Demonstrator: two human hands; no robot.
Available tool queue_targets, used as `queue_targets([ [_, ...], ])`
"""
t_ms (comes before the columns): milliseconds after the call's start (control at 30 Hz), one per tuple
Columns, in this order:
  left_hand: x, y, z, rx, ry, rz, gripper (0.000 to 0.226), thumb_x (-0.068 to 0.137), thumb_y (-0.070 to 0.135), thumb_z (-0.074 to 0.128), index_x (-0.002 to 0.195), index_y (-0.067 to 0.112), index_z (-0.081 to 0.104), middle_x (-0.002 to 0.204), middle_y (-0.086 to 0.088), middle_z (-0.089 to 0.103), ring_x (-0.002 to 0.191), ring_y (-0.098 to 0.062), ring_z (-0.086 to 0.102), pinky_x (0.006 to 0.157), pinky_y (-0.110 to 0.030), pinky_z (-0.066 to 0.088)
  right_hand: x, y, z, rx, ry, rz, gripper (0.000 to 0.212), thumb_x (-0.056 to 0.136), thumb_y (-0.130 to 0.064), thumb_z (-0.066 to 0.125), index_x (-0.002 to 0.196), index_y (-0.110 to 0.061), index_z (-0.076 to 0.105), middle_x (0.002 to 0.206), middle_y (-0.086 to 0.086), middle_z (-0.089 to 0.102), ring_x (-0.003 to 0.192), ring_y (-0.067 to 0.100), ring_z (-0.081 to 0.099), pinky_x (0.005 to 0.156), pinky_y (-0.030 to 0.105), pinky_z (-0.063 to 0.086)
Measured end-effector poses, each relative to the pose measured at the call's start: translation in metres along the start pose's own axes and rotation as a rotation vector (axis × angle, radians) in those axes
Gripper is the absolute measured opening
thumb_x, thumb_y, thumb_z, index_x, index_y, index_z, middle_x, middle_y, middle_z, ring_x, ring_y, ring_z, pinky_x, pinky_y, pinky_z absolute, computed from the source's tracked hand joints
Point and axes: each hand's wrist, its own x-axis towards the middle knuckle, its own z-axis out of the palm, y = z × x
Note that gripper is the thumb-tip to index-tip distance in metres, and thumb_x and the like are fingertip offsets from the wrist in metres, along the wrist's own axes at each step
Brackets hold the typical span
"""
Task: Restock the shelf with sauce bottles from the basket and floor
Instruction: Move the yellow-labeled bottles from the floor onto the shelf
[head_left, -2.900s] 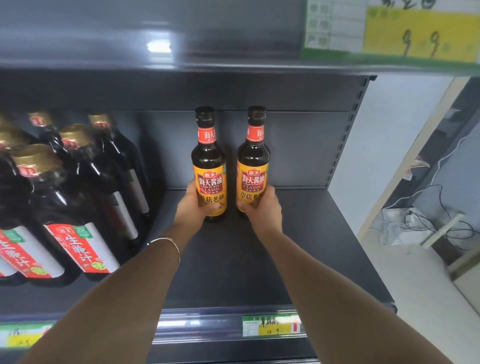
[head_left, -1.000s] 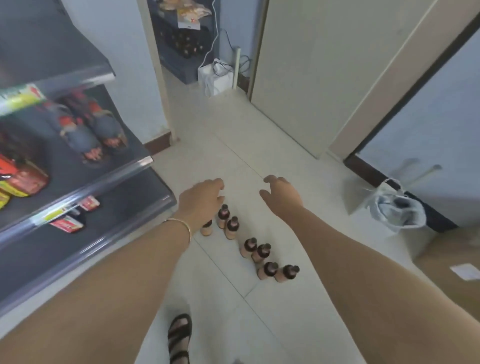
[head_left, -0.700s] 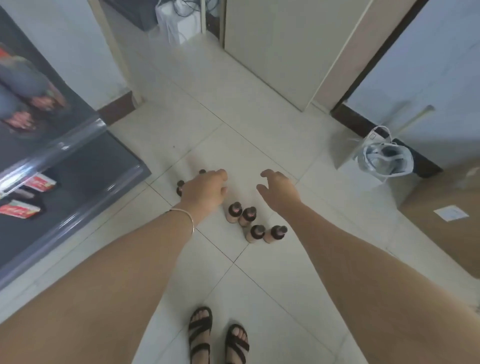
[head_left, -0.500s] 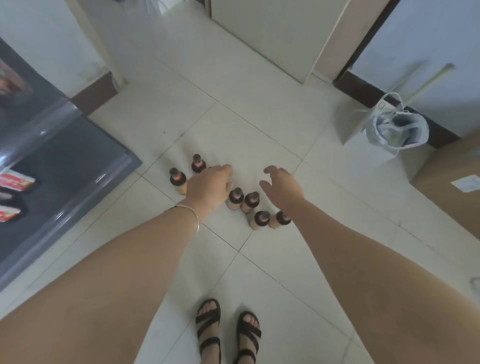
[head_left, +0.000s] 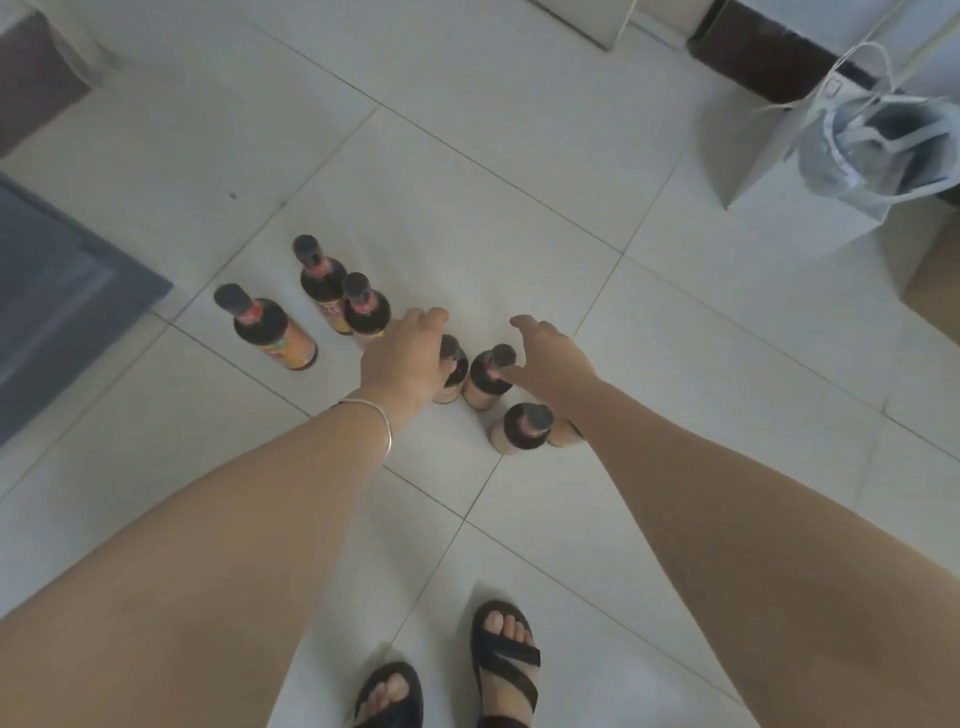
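Several dark sauce bottles with black caps and orange labels stand in pairs on the white tiled floor (head_left: 493, 171). My left hand (head_left: 408, 358), with a thin bracelet on the wrist, hovers over one bottle (head_left: 453, 364), fingers spread, partly hiding it. My right hand (head_left: 550, 358) is open just right of a neighbouring bottle (head_left: 488, 376), thumb close to its cap. Another bottle (head_left: 524, 428) stands nearer me, and its partner is hidden under my right forearm. Further left stand three more, the outermost bottle (head_left: 262, 327) apart.
The grey base of the shelf (head_left: 57, 291) juts in at the left edge. A white paper bag (head_left: 852, 130) stands at the upper right beside a cardboard box (head_left: 935, 280). My sandalled feet (head_left: 452, 670) are at the bottom, and a dark skirting (head_left: 769, 47) runs along the top right.
I turned from the shelf, where both hands held bottles, down to the floor. Over the last second both empty hands have dropped closer to the bottles on the tiles.
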Motion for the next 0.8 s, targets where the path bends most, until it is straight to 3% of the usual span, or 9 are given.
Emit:
queue_targets([
  [100,0.026,-0.010,0.030,-0.030,-0.024,-0.007,0.032,0.089,0.024,0.057,0.118,0.014,0.050,0.115,-0.011,0.056,0.107,-0.033,0.056,0.076,-0.041,0.050,0.032,0.009,0.018,0.003,-0.080,-0.033,0.068,0.085,-0.027,0.065,0.144,-0.020,0.032,0.136,0.009,0.047,0.123,0.030,0.047,0.096,0.039,0.043],
  [200,0.037,-0.013,0.050,-0.072,-0.028,0.014,0.024,0.090,0.021,0.056,0.110,0.011,0.049,0.108,-0.011,0.059,0.099,-0.034,0.058,0.067,-0.036,0.044,0.047,0.013,0.031,0.042,-0.118,-0.071,0.057,0.081,-0.019,0.068,0.133,-0.019,0.047,0.125,0.008,0.057,0.117,0.028,0.052,0.091,0.036,0.044],
  [433,0.040,-0.019,0.070,-0.406,0.025,-0.070,0.031,0.083,0.012,0.065,0.109,0.009,0.048,0.101,-0.014,0.063,0.093,-0.034,0.058,0.076,-0.035,0.045,0.054,0.026,0.043,0.216,-0.065,-0.039,0.044,0.076,-0.020,0.071,0.118,-0.024,0.058,0.106,0.000,0.064,0.099,0.020,0.057,0.083,0.031,0.048],
  [567,0.042,-0.021,0.073,-0.429,0.053,-0.080,0.027,0.081,0.013,0.067,0.102,0.007,0.052,0.096,-0.014,0.065,0.090,-0.035,0.059,0.075,-0.036,0.046,0.066,0.024,0.048,0.225,-0.083,-0.027,0.028,0.077,-0.022,0.070,0.105,-0.024,0.066,0.084,-0.011,0.061,0.083,0.010,0.054,0.056,0.003,0.038],
  [633,0.039,-0.022,0.071,-0.383,0.056,-0.089,0.026,0.082,0.015,0.065,0.102,0.008,0.051,0.094,-0.015,0.065,0.088,-0.036,0.059,0.073,-0.039,0.048,0.067,0.021,0.048,0.257,-0.044,-0.010,0.029,0.077,-0.020,0.071,0.106,-0.020,0.066,0.084,-0.008,0.059,0.083,0.013,0.055,0.061,0.007,0.042],
  [700,0.034,-0.021,0.061,-0.359,0.068,-0.098,0.024,0.084,0.015,0.064,0.103,0.009,0.050,0.094,-0.014,0.064,0.088,-0.036,0.059,0.072,-0.040,0.049,0.060,0.015,0.044,0.285,0.008,0.005,0.033,0.077,-0.019,0.072,0.109,-0.017,0.066,0.089,-0.004,0.059,0.085,0.015,0.055,0.072,0.022,0.046],
  [800,0.020,-0.016,0.033,-0.324,0.061,-0.095,0.024,0.085,0.014,0.062,0.104,0.008,0.049,0.094,-0.015,0.063,0.088,-0.036,0.059,0.071,-0.040,0.049,0.039,0.000,0.025,0.291,0.068,0.005,0.033,0.078,-0.020,0.072,0.109,-0.017,0.065,0.089,-0.004,0.058,0.084,0.015,0.053,0.068,0.021,0.041],
])
